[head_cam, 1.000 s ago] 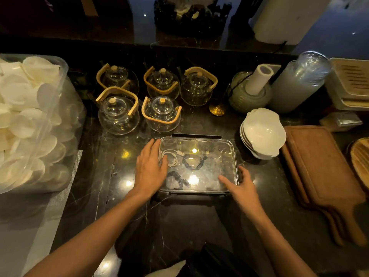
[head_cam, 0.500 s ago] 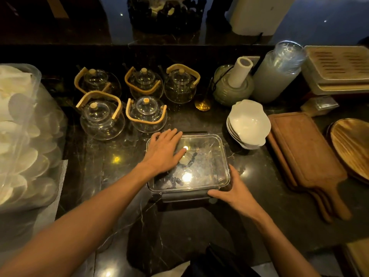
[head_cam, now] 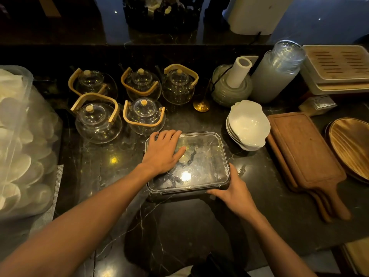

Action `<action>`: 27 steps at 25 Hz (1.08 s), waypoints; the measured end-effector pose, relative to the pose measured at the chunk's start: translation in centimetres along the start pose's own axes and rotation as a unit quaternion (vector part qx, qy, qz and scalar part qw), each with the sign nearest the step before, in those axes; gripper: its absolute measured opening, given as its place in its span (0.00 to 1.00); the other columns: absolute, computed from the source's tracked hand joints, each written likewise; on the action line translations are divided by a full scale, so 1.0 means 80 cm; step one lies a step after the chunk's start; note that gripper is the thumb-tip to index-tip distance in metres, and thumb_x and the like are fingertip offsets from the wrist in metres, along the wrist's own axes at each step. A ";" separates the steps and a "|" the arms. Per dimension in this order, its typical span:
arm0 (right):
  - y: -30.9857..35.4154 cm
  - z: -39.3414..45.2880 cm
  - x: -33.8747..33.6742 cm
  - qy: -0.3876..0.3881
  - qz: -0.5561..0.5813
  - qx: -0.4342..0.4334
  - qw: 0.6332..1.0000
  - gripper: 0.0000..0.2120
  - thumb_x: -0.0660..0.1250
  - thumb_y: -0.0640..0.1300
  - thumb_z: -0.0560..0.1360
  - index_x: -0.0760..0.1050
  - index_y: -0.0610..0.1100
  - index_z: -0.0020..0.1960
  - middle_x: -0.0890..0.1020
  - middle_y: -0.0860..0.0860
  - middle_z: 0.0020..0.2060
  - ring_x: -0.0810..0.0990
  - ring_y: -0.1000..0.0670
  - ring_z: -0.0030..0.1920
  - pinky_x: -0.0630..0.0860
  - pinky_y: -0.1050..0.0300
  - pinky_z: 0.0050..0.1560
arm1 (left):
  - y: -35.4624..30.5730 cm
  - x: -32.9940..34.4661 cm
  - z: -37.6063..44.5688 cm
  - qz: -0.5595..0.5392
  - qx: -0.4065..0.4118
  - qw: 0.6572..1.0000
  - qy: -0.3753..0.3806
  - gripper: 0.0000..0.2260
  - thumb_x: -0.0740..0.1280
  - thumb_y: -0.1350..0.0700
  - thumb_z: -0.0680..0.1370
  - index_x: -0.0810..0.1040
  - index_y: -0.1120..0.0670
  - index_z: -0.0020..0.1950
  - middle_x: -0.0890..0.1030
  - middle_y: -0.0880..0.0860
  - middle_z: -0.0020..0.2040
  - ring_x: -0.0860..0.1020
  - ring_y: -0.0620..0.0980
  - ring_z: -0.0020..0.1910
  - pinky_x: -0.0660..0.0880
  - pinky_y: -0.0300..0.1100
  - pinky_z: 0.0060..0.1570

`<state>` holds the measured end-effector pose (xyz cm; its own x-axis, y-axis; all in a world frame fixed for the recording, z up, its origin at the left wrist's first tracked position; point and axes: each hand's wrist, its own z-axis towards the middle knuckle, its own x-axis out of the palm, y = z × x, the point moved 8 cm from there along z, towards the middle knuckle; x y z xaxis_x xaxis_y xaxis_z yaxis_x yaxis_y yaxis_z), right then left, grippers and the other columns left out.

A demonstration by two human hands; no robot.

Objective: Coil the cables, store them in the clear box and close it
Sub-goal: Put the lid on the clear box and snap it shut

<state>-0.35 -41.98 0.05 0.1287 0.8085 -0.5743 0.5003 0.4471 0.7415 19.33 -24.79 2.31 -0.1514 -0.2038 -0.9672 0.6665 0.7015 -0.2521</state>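
The clear box (head_cam: 211, 144) sits on the dark marble counter with its transparent lid lying on top. Coiled cables (head_cam: 186, 158) show dimly through the lid, one pale and others dark. My left hand (head_cam: 162, 151) lies flat on the lid's left half, fingers straight and pointing toward the far edge. My right hand (head_cam: 231, 191) is at the box's near right corner, thumb along the right side and fingers curled under the front edge clip.
Several glass teapots (head_cam: 144, 114) with wooden handles stand just behind the box. Stacked white bowls (head_cam: 247, 124) sit to its right, with wooden boards (head_cam: 303, 152) beyond them. A big plastic bin of white dishes (head_cam: 22, 148) fills the left.
My left hand moved from the box's left edge onto the lid and stays pressed there. My right hand slid from the right side to the near right corner.
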 end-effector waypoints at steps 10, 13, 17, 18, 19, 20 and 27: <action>0.008 0.020 -0.008 0.018 0.027 -0.004 0.999 0.48 0.83 0.55 0.63 0.60 0.61 0.75 0.77 0.64 0.65 0.77 0.60 0.64 0.73 0.62 0.60 | 0.004 -0.001 0.019 -0.045 -0.012 0.999 -0.014 0.28 0.55 0.38 0.82 0.66 0.52 0.77 0.72 0.52 0.73 0.67 0.51 0.73 0.55 0.55 0.76; 0.007 0.020 -0.008 0.021 0.032 -0.003 0.999 0.49 0.83 0.54 0.64 0.59 0.59 0.77 0.77 0.63 0.66 0.76 0.61 0.64 0.73 0.62 0.61 | 0.003 -0.006 0.001 -0.106 -0.041 0.993 -0.019 0.28 0.60 0.41 0.82 0.66 0.53 0.78 0.65 0.55 0.79 0.60 0.52 0.79 0.48 0.57 0.79; 0.010 0.024 -0.003 0.056 0.029 0.005 0.998 0.51 0.83 0.54 0.65 0.56 0.59 0.79 0.76 0.63 0.66 0.77 0.59 0.63 0.73 0.60 0.61 | 0.023 -0.037 -0.077 -0.207 -0.156 0.955 -0.145 0.24 0.70 0.50 0.78 0.71 0.52 0.74 0.71 0.53 0.73 0.67 0.52 0.73 0.64 0.56 0.72; 0.008 0.025 -0.003 0.071 0.050 0.009 0.996 0.51 0.82 0.55 0.65 0.56 0.59 0.79 0.76 0.63 0.67 0.77 0.59 0.64 0.74 0.58 0.63 | 0.035 -0.041 -0.102 -0.232 -0.206 0.936 -0.164 0.26 0.71 0.51 0.77 0.70 0.51 0.74 0.70 0.53 0.72 0.67 0.51 0.72 0.65 0.53 0.71; 0.005 0.026 -0.003 0.080 0.081 0.016 0.993 0.49 0.82 0.56 0.67 0.57 0.59 0.79 0.76 0.61 0.69 0.77 0.57 0.65 0.75 0.56 0.65 | 0.049 -0.038 -0.125 -0.270 -0.260 0.912 -0.166 0.27 0.72 0.51 0.77 0.69 0.51 0.75 0.70 0.53 0.72 0.68 0.50 0.71 0.67 0.49 0.70; 0.002 0.027 -0.005 0.077 0.119 0.027 0.990 0.45 0.80 0.56 0.69 0.60 0.58 0.79 0.77 0.59 0.69 0.78 0.56 0.66 0.76 0.53 0.67 | 0.063 -0.031 -0.145 -0.323 -0.310 0.881 -0.153 0.29 0.73 0.50 0.77 0.69 0.52 0.76 0.71 0.52 0.72 0.70 0.48 0.68 0.69 0.45 0.67; 0.007 0.022 -0.024 -0.033 0.170 0.067 0.983 0.08 0.64 0.50 0.83 0.83 0.52 0.53 0.88 0.54 0.45 0.87 0.52 0.49 0.83 0.56 0.52 | 0.061 -0.004 -0.171 -0.530 -0.335 0.771 -0.108 0.19 0.71 0.58 0.78 0.77 0.58 0.69 0.83 0.45 0.51 0.83 0.34 0.47 0.80 0.33 0.44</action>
<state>1.17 -44.00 0.95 0.3609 0.8740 -0.3254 0.5256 0.0976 0.8451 12.68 -11.99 0.96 -0.1788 -0.9640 -0.1969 -0.2875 0.2426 -0.9265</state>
